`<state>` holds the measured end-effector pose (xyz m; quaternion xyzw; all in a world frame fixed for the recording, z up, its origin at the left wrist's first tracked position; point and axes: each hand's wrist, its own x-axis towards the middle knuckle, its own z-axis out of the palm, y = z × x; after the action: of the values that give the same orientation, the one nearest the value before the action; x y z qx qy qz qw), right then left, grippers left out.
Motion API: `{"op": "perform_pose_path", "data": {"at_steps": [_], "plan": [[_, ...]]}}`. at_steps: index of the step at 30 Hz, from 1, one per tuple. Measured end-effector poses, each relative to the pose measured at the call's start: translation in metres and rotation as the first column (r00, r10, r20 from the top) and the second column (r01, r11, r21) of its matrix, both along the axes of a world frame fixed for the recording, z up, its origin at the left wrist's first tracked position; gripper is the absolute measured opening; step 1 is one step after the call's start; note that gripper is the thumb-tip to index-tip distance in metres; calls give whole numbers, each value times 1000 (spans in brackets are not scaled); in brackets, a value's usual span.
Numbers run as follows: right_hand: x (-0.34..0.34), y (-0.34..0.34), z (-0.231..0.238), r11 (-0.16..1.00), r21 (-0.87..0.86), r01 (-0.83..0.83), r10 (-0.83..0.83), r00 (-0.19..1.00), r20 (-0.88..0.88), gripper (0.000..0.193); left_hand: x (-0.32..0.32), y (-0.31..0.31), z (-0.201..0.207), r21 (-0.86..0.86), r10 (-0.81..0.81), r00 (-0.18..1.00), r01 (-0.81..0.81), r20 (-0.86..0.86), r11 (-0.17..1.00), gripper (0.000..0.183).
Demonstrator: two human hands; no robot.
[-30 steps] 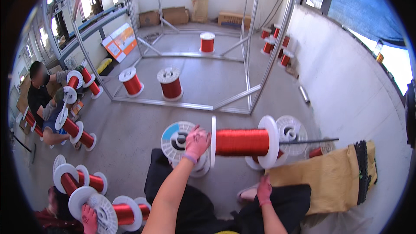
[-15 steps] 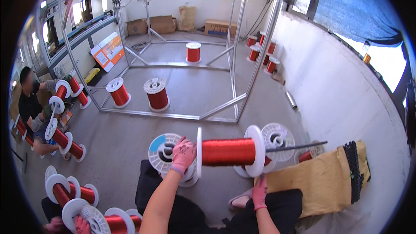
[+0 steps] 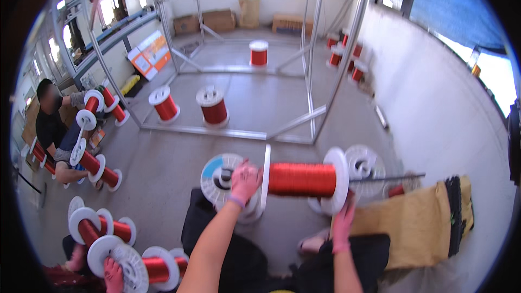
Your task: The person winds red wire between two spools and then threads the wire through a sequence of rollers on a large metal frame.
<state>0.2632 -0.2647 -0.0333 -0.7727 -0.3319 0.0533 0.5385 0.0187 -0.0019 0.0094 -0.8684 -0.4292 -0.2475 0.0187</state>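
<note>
A spool of red wire (image 3: 302, 179) with white flanges lies level before me, a dark rod (image 3: 388, 178) sticking out of its right end. My left hand (image 3: 245, 182), in a pink glove, is closed at the outer side of the left flange; the flange hides what its fingers grip. My right hand (image 3: 343, 221), also gloved in pink, reaches up at the right flange's lower edge, fingers stretched out. Whether it bears any weight cannot be told. Behind the spool stand a white-flanged spool with a blue patch (image 3: 215, 164) and another white-flanged spool (image 3: 364, 158).
Brown sheeting (image 3: 401, 222) lies to my right by the wall. A metal frame (image 3: 206, 133) stands ahead, with red spools (image 3: 211, 109) inside. At lower left another person's pink-gloved hand (image 3: 113, 274) touches a spool. A seated person (image 3: 51, 116) works among spools at far left.
My right hand has risen from beside my knee to the spool's right flange. My left hand stays at the left flange. The whole view has shifted slightly.
</note>
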Motion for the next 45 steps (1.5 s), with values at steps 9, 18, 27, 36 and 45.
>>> {"op": "perform_pose_path", "data": {"at_steps": [9,18,27,36,45], "plan": [[-38,7,12,789,-612,-50,300,901,312,48,-4,-5,-2,34,-118,982,114,145,993,38],[21,54,67,973,193,-129,102,985,142,51,-2,-2,-5,19,-100,986,98,136,995,35],[-7,-5,5,1000,-5,-24,24,999,-27,40,-1,-4,3,-3,-98,991,99,96,995,35],[-30,13,16,950,-307,-64,69,998,4,45,-4,-1,-13,117,-99,986,84,133,990,31],[22,66,73,960,244,-140,78,966,246,47,-5,4,-7,58,-200,979,198,33,979,19]]}}
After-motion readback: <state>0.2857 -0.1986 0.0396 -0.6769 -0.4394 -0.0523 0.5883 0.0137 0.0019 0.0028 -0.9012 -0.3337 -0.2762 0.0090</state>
